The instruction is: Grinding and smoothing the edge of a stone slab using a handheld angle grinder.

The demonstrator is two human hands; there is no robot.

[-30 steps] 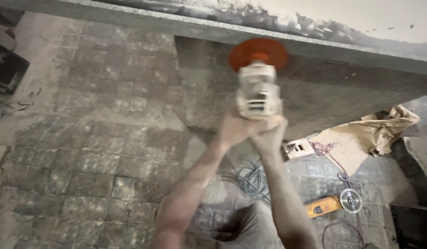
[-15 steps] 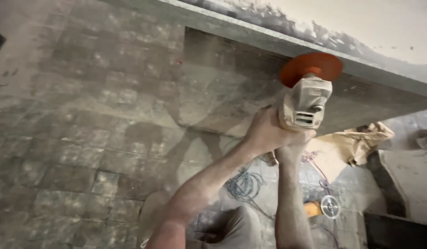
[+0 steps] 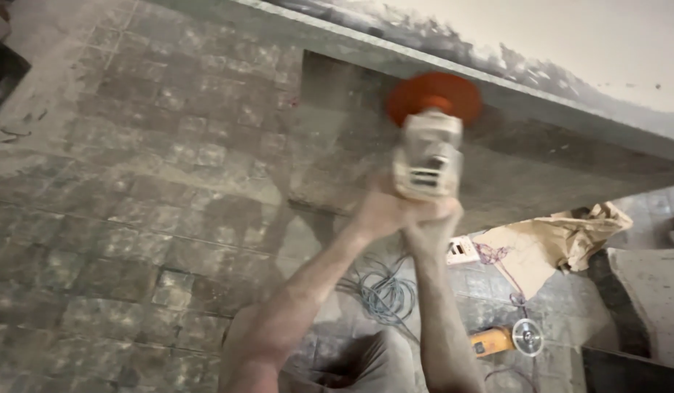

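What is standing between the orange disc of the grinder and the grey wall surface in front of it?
Nothing visible. Both hands, left hand and right hand, clasp the dusty grinder, and its orange disc meets the grey wall surface below the ledge directly.

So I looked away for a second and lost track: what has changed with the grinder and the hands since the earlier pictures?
The dusty angle grinder with its orange disc swung right along the grey stone slab half a second ago and has now come back left, toward the middle of the view. Nothing was taken or let go: the left hand and right hand stay clasped on its body.
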